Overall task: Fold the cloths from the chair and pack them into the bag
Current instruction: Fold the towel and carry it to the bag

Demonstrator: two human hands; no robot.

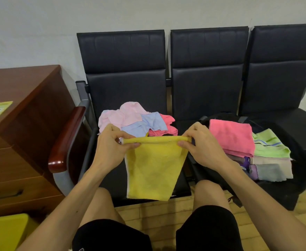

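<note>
My left hand (pixel 110 144) and right hand (pixel 204 144) fingers pinch yellow cloth (pixel 154 169) top corners; loose hanging end may fold crooked.

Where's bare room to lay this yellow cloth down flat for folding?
Bare: the left seat's front, between the unfolded cloth pile and the seat edge, beneath the held yellow cloth; the right seat beyond the bag. Crowded: the bag, full of folded cloths.

Left hand (pixel 110 144) and right hand (pixel 201 142) raised side by side, fingers pinching, forearms extended forward
</note>
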